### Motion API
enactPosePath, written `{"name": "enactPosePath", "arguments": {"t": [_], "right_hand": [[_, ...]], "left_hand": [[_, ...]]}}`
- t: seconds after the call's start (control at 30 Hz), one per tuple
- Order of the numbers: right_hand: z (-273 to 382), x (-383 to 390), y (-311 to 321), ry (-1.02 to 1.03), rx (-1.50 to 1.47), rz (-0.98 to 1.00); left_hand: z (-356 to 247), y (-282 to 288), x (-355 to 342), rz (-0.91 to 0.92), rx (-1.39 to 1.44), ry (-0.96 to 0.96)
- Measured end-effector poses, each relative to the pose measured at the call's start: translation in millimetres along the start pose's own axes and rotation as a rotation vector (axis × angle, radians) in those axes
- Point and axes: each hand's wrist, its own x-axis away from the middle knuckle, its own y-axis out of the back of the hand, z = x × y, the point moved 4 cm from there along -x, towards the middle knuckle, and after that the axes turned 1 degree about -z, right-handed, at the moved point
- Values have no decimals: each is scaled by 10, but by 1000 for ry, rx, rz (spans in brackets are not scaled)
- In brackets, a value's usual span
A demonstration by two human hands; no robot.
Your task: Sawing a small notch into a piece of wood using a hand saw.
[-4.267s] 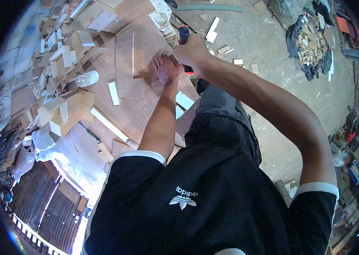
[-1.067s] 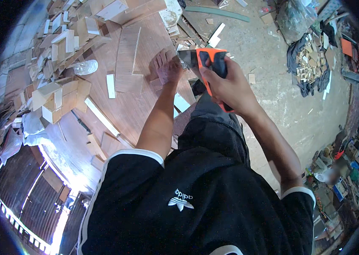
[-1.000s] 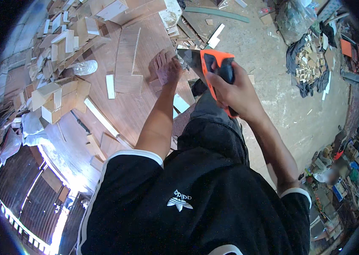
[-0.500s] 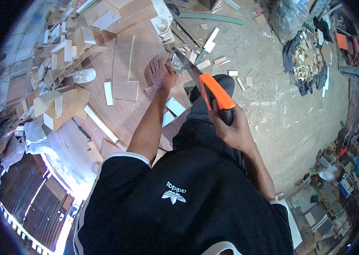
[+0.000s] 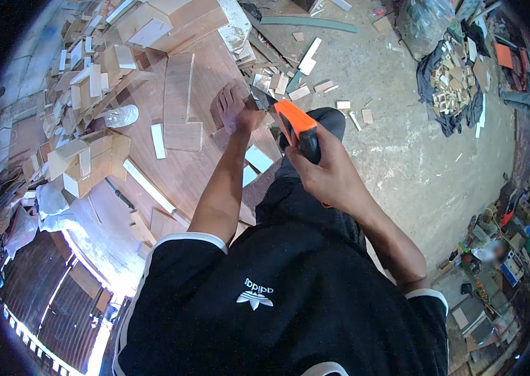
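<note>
My right hand (image 5: 326,170) is closed around the orange and black handle of a hand saw (image 5: 296,119). The saw's dark blade points away and to the left, close to my left wrist and the edge of the wooden work surface (image 5: 146,135). My left hand (image 5: 235,113) lies flat with its fingers stretched out, pressing on a small wooden piece that it mostly covers. To its left is a flat notched board (image 5: 180,103). Two pale blue-white pieces (image 5: 258,158) lie just below my left wrist. How far the blade touches wood cannot be made out.
Wooden box-like pieces (image 5: 92,160) crowd the left side, near a clear plastic cup (image 5: 122,116). Offcuts (image 5: 307,57) are scattered on the concrete floor (image 5: 403,163). A dark sack of scraps (image 5: 456,88) sits at the far right. A narrow white strip (image 5: 159,141) lies on the work surface.
My right hand and the saw have moved left and slightly forward, bringing the handle nearer my left hand. My left hand has stayed almost in place.
</note>
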Motion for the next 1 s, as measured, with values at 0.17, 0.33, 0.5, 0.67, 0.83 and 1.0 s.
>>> {"name": "enactPosePath", "arguments": {"t": [0.17,0.33,0.5,0.67,0.83,1.0], "right_hand": [[204,-371,-88,79,43,17],[445,-848,-213,-94,23,220],[294,-1379,-367,-278,69,307],[332,-1419,-440,-281,86,272],[495,-1185,-434,-165,216,295],[-45,-1464,-448,-199,151,113]], "left_hand": [[205,-165,56,2,-41,-35],[245,-266,60,13,-142,-68],[184,-241,12,52,-125,-10],[150,-180,34,43,-157,-47],[169,-111,82,-29,-102,-93],[90,-219,26,37,-90,-95]]}}
